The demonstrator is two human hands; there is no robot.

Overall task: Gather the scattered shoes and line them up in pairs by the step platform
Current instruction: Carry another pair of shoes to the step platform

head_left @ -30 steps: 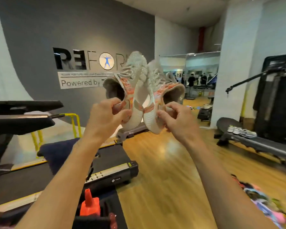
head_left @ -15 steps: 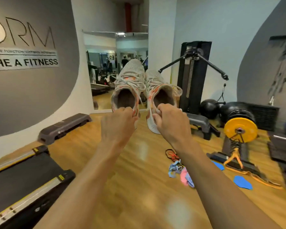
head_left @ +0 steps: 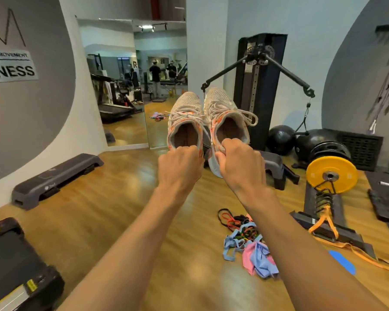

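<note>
I hold a pair of white knit sneakers with orange patches up in front of me, side by side, toes pointing away. My left hand (head_left: 179,167) is shut on the heel of the left sneaker (head_left: 185,121). My right hand (head_left: 239,163) grips the heel of the right sneaker (head_left: 226,118), whose laces hang loose to the right. A dark step platform (head_left: 54,178) lies on the wood floor along the left wall, below and left of the shoes. A second dark step (head_left: 273,169) sits behind my right hand, partly hidden.
A treadmill end (head_left: 14,265) fills the bottom left. Resistance bands (head_left: 245,241) lie tangled on the floor at right. A yellow weight plate (head_left: 331,175), black balls (head_left: 281,140), a cable machine (head_left: 259,86) and a wall mirror (head_left: 121,86) stand beyond.
The view has swung right across the room. The sneakers turned from soles-together to side by side with their openings toward me, and now sit slightly lower in the view.
</note>
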